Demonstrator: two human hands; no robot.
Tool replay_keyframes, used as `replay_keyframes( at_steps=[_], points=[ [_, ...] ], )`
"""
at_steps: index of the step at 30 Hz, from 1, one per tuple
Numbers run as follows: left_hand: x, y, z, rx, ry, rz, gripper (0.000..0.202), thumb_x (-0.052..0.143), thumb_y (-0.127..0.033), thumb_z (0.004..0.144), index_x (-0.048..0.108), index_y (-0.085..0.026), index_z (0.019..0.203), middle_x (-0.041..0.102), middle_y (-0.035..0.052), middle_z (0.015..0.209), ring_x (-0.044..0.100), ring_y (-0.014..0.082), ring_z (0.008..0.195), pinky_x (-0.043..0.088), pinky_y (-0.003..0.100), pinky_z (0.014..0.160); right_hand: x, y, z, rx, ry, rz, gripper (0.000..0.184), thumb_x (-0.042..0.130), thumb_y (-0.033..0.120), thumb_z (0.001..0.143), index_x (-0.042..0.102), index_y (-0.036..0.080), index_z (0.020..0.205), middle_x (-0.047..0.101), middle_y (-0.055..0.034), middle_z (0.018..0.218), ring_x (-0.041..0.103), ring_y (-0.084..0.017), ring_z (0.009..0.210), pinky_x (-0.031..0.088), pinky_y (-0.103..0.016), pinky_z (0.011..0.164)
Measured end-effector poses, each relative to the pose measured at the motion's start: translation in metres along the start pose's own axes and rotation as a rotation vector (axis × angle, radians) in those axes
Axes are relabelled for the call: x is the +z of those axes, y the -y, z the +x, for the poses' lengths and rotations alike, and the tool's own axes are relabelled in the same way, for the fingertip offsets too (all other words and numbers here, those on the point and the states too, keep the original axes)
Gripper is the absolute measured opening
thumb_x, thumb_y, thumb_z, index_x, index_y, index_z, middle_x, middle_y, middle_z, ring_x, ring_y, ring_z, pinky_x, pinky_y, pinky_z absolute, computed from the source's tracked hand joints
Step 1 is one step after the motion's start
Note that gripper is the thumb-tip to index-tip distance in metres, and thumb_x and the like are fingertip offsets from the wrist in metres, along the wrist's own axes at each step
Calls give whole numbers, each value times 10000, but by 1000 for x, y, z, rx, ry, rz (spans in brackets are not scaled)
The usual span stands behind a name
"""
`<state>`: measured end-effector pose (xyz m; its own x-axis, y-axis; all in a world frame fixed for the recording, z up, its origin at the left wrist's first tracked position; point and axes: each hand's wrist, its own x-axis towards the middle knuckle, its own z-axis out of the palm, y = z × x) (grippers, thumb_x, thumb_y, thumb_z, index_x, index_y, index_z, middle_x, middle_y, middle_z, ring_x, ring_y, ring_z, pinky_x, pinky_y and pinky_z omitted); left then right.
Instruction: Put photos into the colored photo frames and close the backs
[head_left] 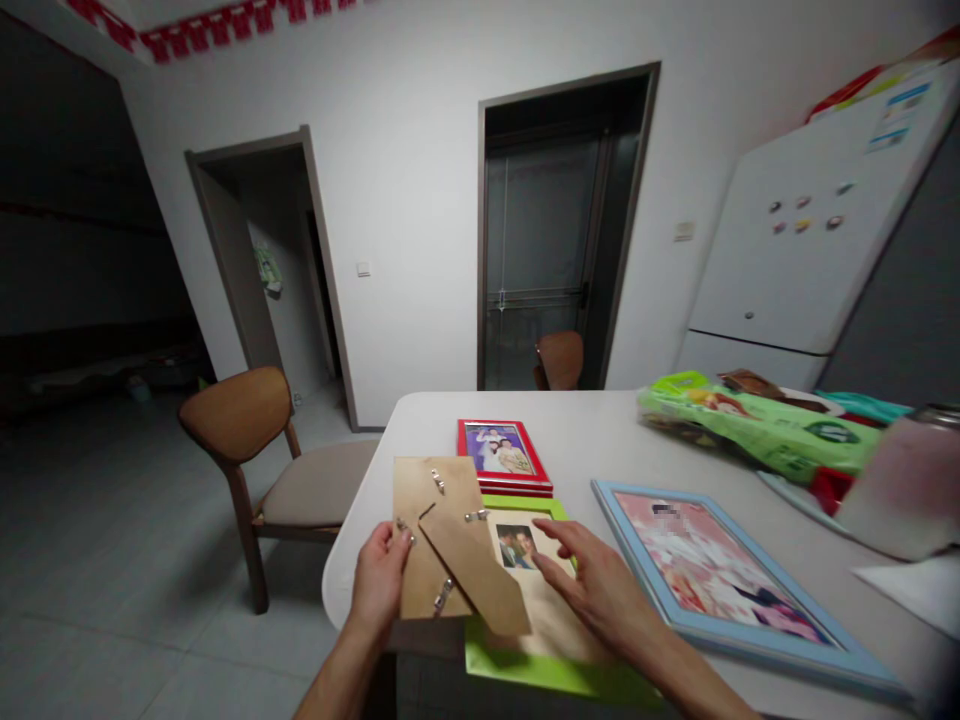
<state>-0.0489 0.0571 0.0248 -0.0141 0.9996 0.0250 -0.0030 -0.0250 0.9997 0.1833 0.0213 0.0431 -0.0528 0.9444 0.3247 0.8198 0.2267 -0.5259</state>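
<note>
My left hand (379, 575) grips the left edge of a brown picture frame backing board (442, 530), which has metal clips along its sides and a fold-out stand leg. The board is held up over the left part of a bright green picture frame (517, 665). Inside that frame lies a cream sheet with a small photo (516, 547) on it. Over the right side of the green frame hovers my right hand (600, 580), fingers apart and holding nothing; whether its fingertips touch the sheet I cannot tell.
Behind the green frame lie stacked red picture frames (506, 455). A large light-blue picture frame (720, 570) rests to the right on the white table (585, 420). Green packaging (765, 420) and a pinkish jar (900, 485) stand at the far right. A wooden chair (240, 415) is at left.
</note>
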Motion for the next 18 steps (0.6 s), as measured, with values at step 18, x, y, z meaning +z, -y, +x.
replay_keyframes(
  at_steps=[18],
  points=[
    [-32, 15, 3, 226, -135, 871, 490, 506, -203, 624, 443, -108, 1101, 485, 115, 1137, 392, 232, 1098, 257, 331, 943, -8, -39, -1, 564, 113, 465, 650, 350, 235, 642, 237, 102, 1268, 604, -35, 646, 575, -163, 537, 422, -269, 520]
  ],
)
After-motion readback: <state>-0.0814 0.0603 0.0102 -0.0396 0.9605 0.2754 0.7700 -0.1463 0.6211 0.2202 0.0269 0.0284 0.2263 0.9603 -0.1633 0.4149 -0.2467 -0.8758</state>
